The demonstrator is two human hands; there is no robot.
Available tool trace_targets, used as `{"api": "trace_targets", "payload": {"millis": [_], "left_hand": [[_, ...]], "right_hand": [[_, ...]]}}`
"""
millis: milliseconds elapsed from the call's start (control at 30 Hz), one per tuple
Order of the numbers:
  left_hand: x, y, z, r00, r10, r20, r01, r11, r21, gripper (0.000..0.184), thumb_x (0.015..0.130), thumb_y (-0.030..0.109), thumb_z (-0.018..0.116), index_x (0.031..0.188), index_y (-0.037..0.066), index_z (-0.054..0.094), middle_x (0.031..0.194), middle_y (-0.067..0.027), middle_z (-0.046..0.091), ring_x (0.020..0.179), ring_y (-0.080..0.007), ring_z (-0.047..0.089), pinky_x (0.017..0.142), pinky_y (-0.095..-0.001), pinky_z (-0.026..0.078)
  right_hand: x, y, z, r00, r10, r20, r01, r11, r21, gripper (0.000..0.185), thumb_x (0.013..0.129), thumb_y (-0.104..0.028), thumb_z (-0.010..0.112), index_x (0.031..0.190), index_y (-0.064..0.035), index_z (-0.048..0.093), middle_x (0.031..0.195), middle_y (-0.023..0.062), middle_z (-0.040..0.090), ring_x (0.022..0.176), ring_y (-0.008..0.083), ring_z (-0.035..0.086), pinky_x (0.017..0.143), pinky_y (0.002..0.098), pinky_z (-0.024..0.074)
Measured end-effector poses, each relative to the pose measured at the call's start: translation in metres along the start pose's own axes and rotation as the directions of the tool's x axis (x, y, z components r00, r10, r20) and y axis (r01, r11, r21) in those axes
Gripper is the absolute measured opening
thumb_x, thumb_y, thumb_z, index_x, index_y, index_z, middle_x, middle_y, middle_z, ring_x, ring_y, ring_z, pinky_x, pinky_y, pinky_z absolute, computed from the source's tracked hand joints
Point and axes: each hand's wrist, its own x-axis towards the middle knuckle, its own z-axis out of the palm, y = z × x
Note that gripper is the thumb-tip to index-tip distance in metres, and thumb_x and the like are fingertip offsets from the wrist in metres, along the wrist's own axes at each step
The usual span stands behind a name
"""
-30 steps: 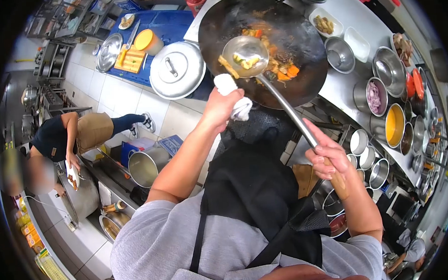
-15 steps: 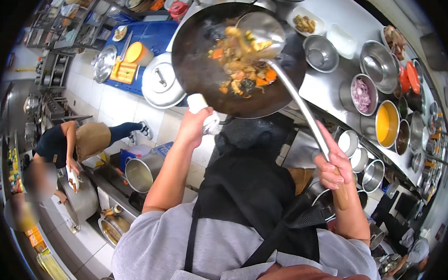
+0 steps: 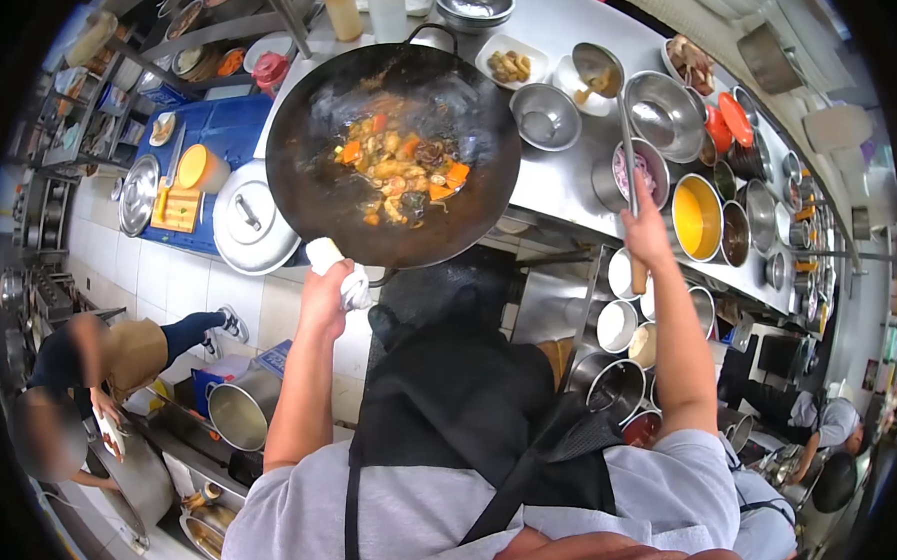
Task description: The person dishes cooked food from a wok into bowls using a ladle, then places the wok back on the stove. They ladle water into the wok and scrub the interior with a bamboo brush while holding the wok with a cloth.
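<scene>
My left hand [image 3: 321,298] is closed round a folded white cloth [image 3: 353,286] at the near left rim of a large dark wok [image 3: 310,201]. Whether the fingers also grip the wok's edge is hidden. In the wok lies a steaming mix of meat and orange carrot pieces [image 3: 388,162]. Off to the right, my right hand [image 3: 648,233] wraps round the handle of a long ladle [image 3: 626,122]. Its bowl hangs over a white oval dish [image 3: 566,75], with brownish food at its lip. Beneath that hand is a steel pot of chopped purple onion [image 3: 624,172].
Steel bowls [image 3: 547,118] and a pot of yellow liquid [image 3: 697,219] line the right counter. A metal lid [image 3: 251,217] rests left of the wok, near a blue table [image 3: 224,125]. One co-worker [image 3: 136,354] bends at the left; others work at lower right.
The ladle has left the wok and swung right to the white dish, my right arm stretching out with it. My left hand keeps the cloth at the wok's rim. The whole view has shifted.
</scene>
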Motion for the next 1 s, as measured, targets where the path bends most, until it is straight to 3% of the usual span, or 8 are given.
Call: {"api": "trace_targets", "payload": {"millis": [33,100,167,233,300,700,833,1000], "left_hand": [[0.001,0.001,0.001,1.0,0.002,0.0,-0.002,1.0,-0.009,0.014,0.087,0.01,0.061,0.098,0.003,0.056,0.081,-0.004,0.059,0.068,-0.0156,0.06,0.056,-0.0326,0.047],[-0.002,0.002,-0.001,1.0,0.012,0.019,-0.011,1.0,-0.024,0.014,0.089,0.011,0.062,0.098,0.003,0.056,0.082,-0.0038,0.059,0.068,-0.0152,0.06,0.057,-0.033,0.048],[0.0,0.001,-0.006,0.996,0.039,0.086,-0.035,0.998,-0.058,0.019,0.091,0.017,0.066,0.101,0.004,0.056,0.083,-0.0029,0.06,0.072,-0.0142,0.062,0.059,-0.032,0.051],[-0.007,0.011,-0.002,0.996,0.031,0.078,-0.023,0.995,-0.095,0.022,0.092,0.021,0.068,0.102,0.006,0.056,0.083,-0.0021,0.061,0.073,-0.0135,0.062,0.06,-0.0316,0.052],[0.002,0.005,-0.011,0.993,0.027,0.112,-0.011,0.99,-0.139,0.024,0.093,0.025,0.068,0.102,0.008,0.055,0.082,-0.002,0.061,0.071,-0.0136,0.063,0.059,-0.0328,0.053],[0.013,0.007,-0.018,0.955,0.041,0.293,0.003,0.989,-0.148,0.022,0.091,0.019,0.066,0.102,0.006,0.052,0.084,-0.0054,0.059,0.069,-0.0169,0.063,0.054,-0.0367,0.056],[0.016,0.007,-0.021,0.956,0.062,0.287,-0.02,0.989,-0.147,0.024,0.091,0.018,0.067,0.104,0.006,0.05,0.085,-0.0057,0.059,0.069,-0.017,0.063,0.054,-0.0369,0.056],[0.021,0.003,-0.021,0.953,0.106,0.285,-0.07,0.989,-0.133,0.026,0.089,0.014,0.068,0.106,0.004,0.049,0.086,-0.006,0.059,0.071,-0.016,0.063,0.056,-0.0335,0.054]], "right_hand": [[0.002,-0.009,0.01,0.97,-0.22,-0.105,0.183,0.943,-0.279,0.078,0.091,0.0,0.052,0.157,-0.0251,0.018,0.133,0.0246,0.057,0.098,0.0357,0.069,0.085,0.0426,0.0531],[-0.006,-0.013,0.008,0.997,0.075,0.013,-0.073,0.989,-0.13,0.079,0.091,0.0,0.052,0.157,-0.0238,0.016,0.144,0.0253,0.046,0.13,0.0407,0.05,0.108,0.043,0.0372],[-0.008,-0.002,0.012,0.944,-0.275,-0.183,0.232,0.946,-0.228,0.078,0.091,0.0,0.051,0.157,-0.0231,0.017,0.124,0.0233,0.062,0.1,0.0336,0.069,0.082,0.0403,0.0537],[-0.032,-0.048,-0.015,0.978,0.151,0.145,-0.201,0.87,0.451,0.078,0.09,0.001,0.05,0.158,-0.0214,0.018,0.093,0.0126,0.065,0.061,0.0155,0.063,0.05,0.0279,0.0486],[-0.067,-0.08,-0.025,0.974,0.095,0.206,-0.21,0.722,0.659,0.078,0.088,0.004,0.047,0.157,-0.0185,0.019,0.079,0.0011,0.054,0.045,0.0029,0.039,0.037,0.0176,0.0301],[-0.209,-0.178,-0.039,0.79,0.28,0.545,-0.413,0.9,0.136,0.081,0.084,0.005,0.049,0.157,-0.0201,0.025,0.104,0.0054,0.061,0.047,0.0052,0.041,0.042,0.0216,0.0371],[-0.217,-0.193,-0.029,0.776,0.266,0.572,-0.23,0.964,-0.136,0.079,0.082,0.003,0.055,0.154,-0.0166,0.029,0.138,0.0276,0.051,0.137,0.0415,0.038,0.106,0.0375,0.038],[-0.207,-0.206,0.012,0.846,0.131,0.516,0.092,0.919,-0.383,0.081,0.083,0.0,0.055,0.155,-0.0212,0.024,0.121,0.0308,0.06,0.108,0.0496,0.057,0.09,0.0515,0.046]]}}
